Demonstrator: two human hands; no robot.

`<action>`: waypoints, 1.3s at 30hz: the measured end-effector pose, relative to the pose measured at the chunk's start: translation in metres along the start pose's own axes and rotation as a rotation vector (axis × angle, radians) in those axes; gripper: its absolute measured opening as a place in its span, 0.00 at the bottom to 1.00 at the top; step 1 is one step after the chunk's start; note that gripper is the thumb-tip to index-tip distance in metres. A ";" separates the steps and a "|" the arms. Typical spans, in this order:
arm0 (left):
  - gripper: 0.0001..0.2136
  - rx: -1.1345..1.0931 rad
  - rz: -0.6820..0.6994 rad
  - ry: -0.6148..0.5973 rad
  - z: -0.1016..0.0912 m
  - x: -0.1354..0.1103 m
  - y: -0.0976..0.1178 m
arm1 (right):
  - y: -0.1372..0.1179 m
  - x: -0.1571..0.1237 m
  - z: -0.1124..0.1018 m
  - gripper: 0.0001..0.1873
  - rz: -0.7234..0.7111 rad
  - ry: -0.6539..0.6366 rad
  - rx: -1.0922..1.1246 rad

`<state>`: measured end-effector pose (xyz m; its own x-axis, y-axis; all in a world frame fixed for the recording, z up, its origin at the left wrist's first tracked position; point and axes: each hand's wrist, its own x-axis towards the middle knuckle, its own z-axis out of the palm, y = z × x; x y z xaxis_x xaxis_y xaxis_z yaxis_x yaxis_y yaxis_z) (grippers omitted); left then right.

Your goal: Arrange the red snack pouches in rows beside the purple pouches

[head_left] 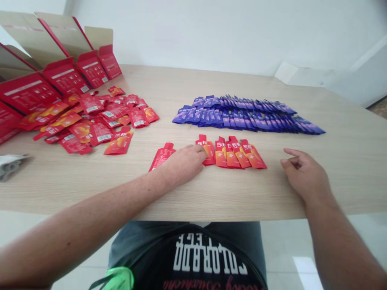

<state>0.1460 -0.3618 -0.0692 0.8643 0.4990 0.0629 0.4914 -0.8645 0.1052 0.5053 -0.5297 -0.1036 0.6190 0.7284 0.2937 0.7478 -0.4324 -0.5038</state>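
My left hand (188,163) is closed at the left edge of a red-and-orange pouch (209,151), its fingers partly covering it. Right of that pouch, several like it form an overlapping row (238,153), fronts up and necks pointing away from me. Another red pouch (161,155), text side up, lies partly hidden behind my left forearm. My right hand (306,175) rests at the table beyond the row's right end, holding nothing. Its index finger and thumb are apart, the other fingers curled.
A loose heap of red pouches (99,121) lies at the left, before open red cartons (65,78). Purple pouches (242,119) overlap in two long rows behind the red row. A grey-white item (11,165) sits at the far left of the wooden table (211,193).
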 end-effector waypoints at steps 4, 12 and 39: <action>0.12 -0.006 0.028 -0.021 -0.002 0.007 0.003 | 0.000 -0.002 0.002 0.28 -0.022 0.007 0.017; 0.11 0.003 0.063 -0.047 -0.004 0.012 0.012 | -0.005 -0.003 0.003 0.28 -0.023 -0.014 0.020; 0.26 0.152 -0.611 -0.196 -0.043 -0.069 -0.025 | 0.006 -0.002 0.005 0.33 -0.015 -0.072 -0.062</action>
<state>0.0697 -0.3720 -0.0339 0.4212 0.8949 -0.1475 0.8971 -0.4350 -0.0777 0.5072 -0.5312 -0.1113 0.5904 0.7704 0.2406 0.7716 -0.4514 -0.4482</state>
